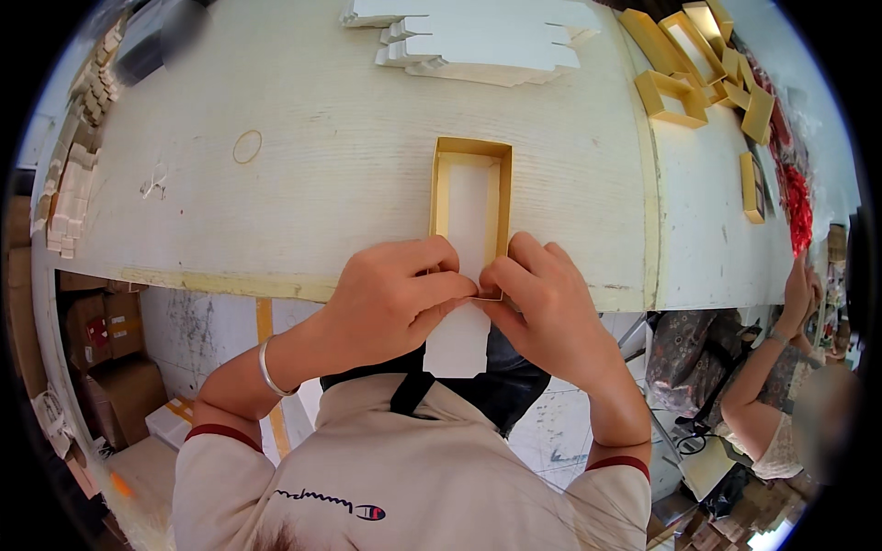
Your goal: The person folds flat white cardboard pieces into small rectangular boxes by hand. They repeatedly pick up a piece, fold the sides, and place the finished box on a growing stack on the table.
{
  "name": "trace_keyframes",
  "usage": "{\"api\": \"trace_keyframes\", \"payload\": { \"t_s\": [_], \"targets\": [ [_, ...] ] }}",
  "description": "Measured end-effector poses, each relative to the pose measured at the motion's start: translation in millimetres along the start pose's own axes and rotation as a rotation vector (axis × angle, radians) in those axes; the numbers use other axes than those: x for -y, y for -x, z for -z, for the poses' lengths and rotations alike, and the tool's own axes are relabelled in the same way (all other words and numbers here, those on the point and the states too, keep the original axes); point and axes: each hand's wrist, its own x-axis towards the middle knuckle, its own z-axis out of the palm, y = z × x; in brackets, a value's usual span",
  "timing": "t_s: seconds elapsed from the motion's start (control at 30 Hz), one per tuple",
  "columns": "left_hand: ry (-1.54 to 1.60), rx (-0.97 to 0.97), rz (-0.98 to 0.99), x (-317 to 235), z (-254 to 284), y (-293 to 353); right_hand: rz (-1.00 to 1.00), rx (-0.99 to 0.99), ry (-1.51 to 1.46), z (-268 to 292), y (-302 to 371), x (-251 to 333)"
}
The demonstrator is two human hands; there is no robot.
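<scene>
A long gold cardboard box [504, 197] with a pale inside lies on the table, its near end at the front edge. At that end a white flap hangs down over the edge toward my lap. My left hand [393, 286] grips the box's near left corner, fingers bent and thumb pressed to the flap's fold. From the other side my right hand [537, 294] pinches the near right corner, fingertips almost meeting those of the left. The fingers hide part of the near end.
A stack of flat white card blanks [487, 41] lies at the table's far side. Folded gold boxes [675, 96] are piled at the far right. A rubber band [247, 147] rests to the left. At the right another person's hands [801, 294] work by red material [797, 207].
</scene>
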Motion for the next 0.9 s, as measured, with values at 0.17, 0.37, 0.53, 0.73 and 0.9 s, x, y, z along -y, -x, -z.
{"api": "trace_keyframes", "payload": {
  "t_s": [0.17, 0.37, 0.53, 0.73, 0.9],
  "targets": [
    [0.039, -0.004, 0.025, 2, 4, 4, 0.093, -0.125, -0.006, 0, 21, 2],
    [0.024, 0.005, -0.019, 2, 0, 3, 0.329, -0.257, 0.291, -24, 41, -7],
    [-0.032, 0.025, -0.063, 7, 0, 7, 0.449, -0.416, 0.097, -34, 24, -20],
    [0.153, 0.099, -0.04, 7, 6, 5, 0.352, -0.405, -0.197, -30, 12, -21],
    [0.134, 0.094, -0.028, 7, 7, -1, 0.06, -0.373, -0.419, -30, 9, -2]
  ]
}}
